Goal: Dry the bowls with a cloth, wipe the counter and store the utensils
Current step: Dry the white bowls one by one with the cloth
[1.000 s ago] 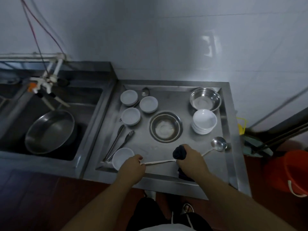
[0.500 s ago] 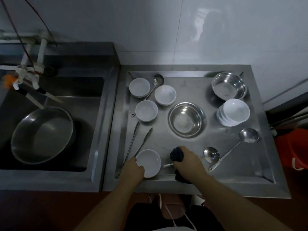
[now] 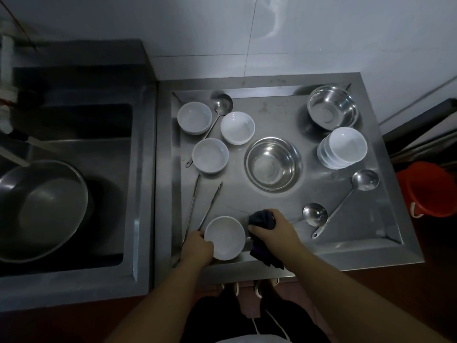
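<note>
My left hand (image 3: 196,247) grips the near-left rim of a white bowl (image 3: 226,237) at the counter's front edge. My right hand (image 3: 274,231) is closed on a dark cloth (image 3: 262,219), just right of that bowl; the cloth hangs over the counter edge. A small ladle (image 3: 315,214) lies beside my right hand, its handle running under the hand. A longer ladle (image 3: 364,180) lies further right. Three more white bowls (image 3: 210,155) sit at the back left, and a stack of white bowls (image 3: 342,147) stands at the right.
Two steel bowls (image 3: 273,164) (image 3: 332,106) sit in the middle and back right of the steel counter (image 3: 358,233). Tongs (image 3: 197,204) lie left of the held bowl; another ladle (image 3: 222,103) lies at the back left. A sink with a large steel basin (image 3: 42,206) is at left, a red bucket (image 3: 430,189) at right.
My left hand let go of the ladle handle and moved onto the white bowl's rim. The small ladle came to rest on the counter. The camera shifted, so the counter looks nearer.
</note>
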Action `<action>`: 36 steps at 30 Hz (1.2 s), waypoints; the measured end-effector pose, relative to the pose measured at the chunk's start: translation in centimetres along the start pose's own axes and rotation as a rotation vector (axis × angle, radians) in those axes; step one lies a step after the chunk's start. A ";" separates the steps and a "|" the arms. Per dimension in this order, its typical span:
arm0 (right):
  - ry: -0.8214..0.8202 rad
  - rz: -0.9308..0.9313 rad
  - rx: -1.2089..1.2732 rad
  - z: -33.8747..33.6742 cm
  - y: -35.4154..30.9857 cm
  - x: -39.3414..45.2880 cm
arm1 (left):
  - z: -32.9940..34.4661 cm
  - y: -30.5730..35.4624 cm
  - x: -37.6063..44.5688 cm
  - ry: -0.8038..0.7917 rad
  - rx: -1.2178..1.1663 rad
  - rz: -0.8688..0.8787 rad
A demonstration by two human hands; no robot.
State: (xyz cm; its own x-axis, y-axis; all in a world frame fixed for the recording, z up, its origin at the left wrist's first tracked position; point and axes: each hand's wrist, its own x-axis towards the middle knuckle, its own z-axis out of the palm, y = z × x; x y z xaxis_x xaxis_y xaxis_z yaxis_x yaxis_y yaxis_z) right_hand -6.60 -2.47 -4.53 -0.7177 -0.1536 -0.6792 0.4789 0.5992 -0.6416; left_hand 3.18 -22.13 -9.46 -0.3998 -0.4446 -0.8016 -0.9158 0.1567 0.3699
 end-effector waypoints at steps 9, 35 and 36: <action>-0.039 0.154 0.514 -1.5 -6.7 -2.7 | -4.1 2.9 -2.6 -0.118 -0.419 0.014; 0.086 -0.887 -0.029 -5.4 -24.8 -13.3 | -18.2 15.0 -17.1 -0.593 -0.872 0.663; 0.062 -0.898 -0.032 -5.4 -24.8 -13.6 | -18.2 15.0 -17.2 -0.617 -0.862 0.669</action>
State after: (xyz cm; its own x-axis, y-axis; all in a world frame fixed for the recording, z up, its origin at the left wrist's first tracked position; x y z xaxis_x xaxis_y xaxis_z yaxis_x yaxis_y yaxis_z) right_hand -11.47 -10.95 22.53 -0.8412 -0.5324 0.0947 -0.2894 0.2953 -0.9105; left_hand -2.92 -28.22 18.43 -0.9407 0.0226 -0.3385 -0.2967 -0.5387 0.7885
